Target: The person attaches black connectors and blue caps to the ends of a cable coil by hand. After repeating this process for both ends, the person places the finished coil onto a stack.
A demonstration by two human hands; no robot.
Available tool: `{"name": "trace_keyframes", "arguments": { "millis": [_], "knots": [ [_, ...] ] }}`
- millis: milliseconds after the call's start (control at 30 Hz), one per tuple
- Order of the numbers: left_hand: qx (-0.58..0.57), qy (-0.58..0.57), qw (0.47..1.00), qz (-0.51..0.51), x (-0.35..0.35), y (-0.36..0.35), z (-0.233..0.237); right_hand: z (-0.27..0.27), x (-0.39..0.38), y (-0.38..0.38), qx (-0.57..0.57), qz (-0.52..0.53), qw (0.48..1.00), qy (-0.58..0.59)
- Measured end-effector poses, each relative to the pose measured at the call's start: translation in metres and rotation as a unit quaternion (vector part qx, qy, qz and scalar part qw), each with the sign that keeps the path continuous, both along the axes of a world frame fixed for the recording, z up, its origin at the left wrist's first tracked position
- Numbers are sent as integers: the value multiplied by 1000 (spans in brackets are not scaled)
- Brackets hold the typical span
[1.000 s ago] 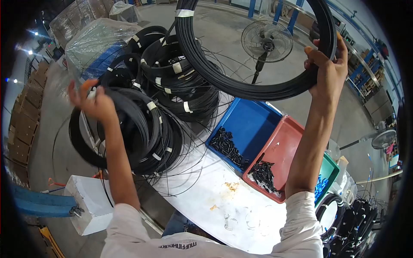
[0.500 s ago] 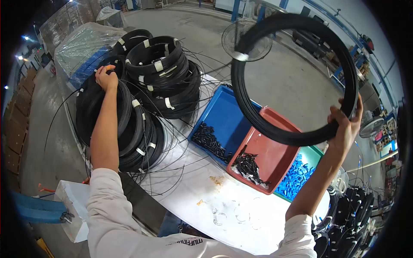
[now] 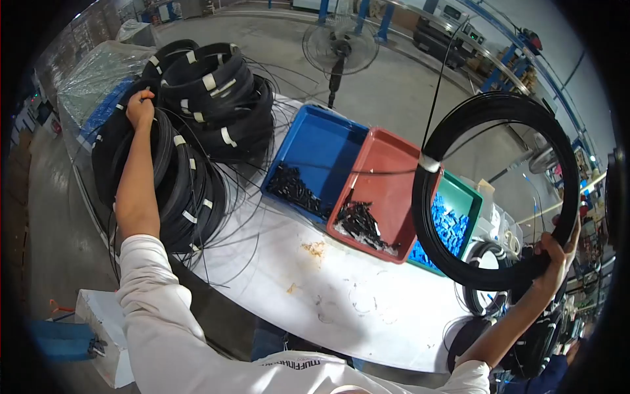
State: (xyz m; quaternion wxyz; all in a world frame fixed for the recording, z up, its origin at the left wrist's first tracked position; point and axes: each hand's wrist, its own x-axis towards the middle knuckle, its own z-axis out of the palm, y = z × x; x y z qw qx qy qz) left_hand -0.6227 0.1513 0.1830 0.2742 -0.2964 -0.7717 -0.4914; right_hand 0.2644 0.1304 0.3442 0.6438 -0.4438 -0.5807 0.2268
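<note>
My right hand is closed around the lower right side of a coil of black cable, held up over the right end of the table. White tape binds its left side, and a loose cable end sticks up from it. At the left, my left hand is closed at the top edge of a black cable coil in a leaning row of taped coils. Its fingertips are partly hidden. Behind that row stands a taller pile of taped black coils, with loose cable ends trailing across the table.
On the white table stand a blue tray and a red tray with black pieces, and a green tray with blue pieces. A fan stands beyond. More coils lie at the right; a person's sleeve shows there.
My right hand has carried the cable coil lower and to the right. My left hand stays at the coils on the left. The whole view has shifted slightly.
</note>
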Motion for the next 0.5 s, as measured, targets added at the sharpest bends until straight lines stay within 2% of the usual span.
{"name": "trace_keyframes", "arguments": {
  "millis": [67, 100, 200, 267, 300, 433, 500],
  "knots": [
    [-14, -24, 999, -40, 18, -2, 4, 12, 30, -11, 20, 49, 996, -73],
    [-17, 49, 998, -38, 5, 4, -4, 19, 29, -21, 10, -6, 993, -121],
    [-1, 8, 998, -56, 22, 12, -6, 38, 43, -38, -15, -24, 983, -182],
    [-35, 34, 995, -87, 22, 16, -10, 50, 52, -43, -19, -31, 976, -217],
    [-82, 84, 991, -69, 15, 18, -14, 57, 59, -48, -19, -36, 972, -231],
    [-79, 70, 994, -34, 28, 10, -4, 84, 82, -61, -17, -50, 959, -277],
    [-138, 23, 989, -51, 30, 9, -2, 94, 88, -63, -24, -55, 953, -296]
  ]
}}
